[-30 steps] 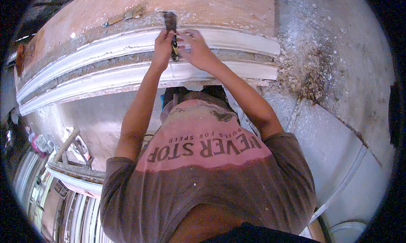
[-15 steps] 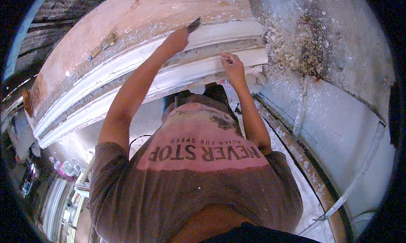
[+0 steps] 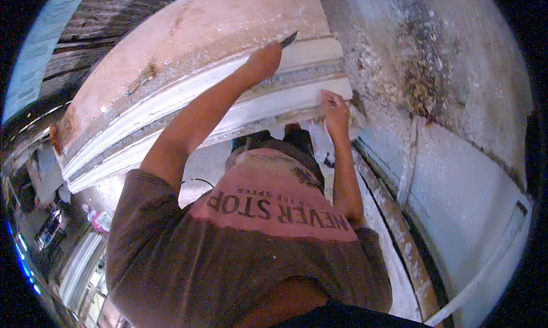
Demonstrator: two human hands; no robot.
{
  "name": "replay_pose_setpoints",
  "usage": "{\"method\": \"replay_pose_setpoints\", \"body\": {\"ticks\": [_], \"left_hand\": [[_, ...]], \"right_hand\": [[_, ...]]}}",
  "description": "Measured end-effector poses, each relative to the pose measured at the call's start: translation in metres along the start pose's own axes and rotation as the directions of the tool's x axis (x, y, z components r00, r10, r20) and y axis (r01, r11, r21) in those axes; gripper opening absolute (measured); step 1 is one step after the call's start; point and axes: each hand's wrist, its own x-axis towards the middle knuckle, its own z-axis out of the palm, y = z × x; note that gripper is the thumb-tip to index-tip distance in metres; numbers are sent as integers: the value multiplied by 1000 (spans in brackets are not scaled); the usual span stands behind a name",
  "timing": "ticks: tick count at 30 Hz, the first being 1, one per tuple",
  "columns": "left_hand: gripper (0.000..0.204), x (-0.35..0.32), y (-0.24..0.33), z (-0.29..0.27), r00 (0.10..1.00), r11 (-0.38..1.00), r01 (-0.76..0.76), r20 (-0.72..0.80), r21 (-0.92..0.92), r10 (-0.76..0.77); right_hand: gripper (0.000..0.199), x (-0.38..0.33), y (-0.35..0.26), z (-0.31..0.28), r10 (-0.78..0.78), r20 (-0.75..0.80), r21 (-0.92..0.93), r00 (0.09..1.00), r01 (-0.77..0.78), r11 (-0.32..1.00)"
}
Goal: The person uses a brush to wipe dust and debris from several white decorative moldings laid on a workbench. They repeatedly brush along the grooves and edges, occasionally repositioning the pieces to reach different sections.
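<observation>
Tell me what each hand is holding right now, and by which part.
The left hand grips a flat blade tool by its handle end, the blade tip sticking out. The right hand rests on the white moulding; whether it holds anything cannot be told.

Rough grey concrete wall (image 3: 456, 59) right, crumbly dark patch (image 3: 425, 82) on it (plaster-flecked); brown-and-pink printed T-shirt (image 3: 251, 236) below.

A rough grey plaster wall (image 3: 456, 174), speckled and crumbling darkly toward one o'clock, fills the right; a pale white strip (image 3: 485, 265) runs down it toward five o'clock; a peach-toned surface (image 3: 217, 25) curves across twelve o'clock; dim cluttered floor (image 3: 51, 231) lies at eight o'clock.
</observation>
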Motion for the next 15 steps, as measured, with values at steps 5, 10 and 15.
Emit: {"method": "replay_pose_setpoints", "body": {"ticks": [5, 10, 15], "left_hand": [[44, 104, -29, 137, 808, 914, -402, -485, -43, 333], [46, 138, 118, 110, 868, 892, -452, -231, -1, 440], [47, 43, 85, 77, 819, 866, -492, -389, -96, 422]], "right_hand": [[33, 32, -13, -4, 195, 179, 241, 964, -235, 942], [48, 122, 55, -6, 129, 202, 681, 971, -234, 693], [53, 135, -39, 1, 205, 144, 514, 968, -250, 820]]}}
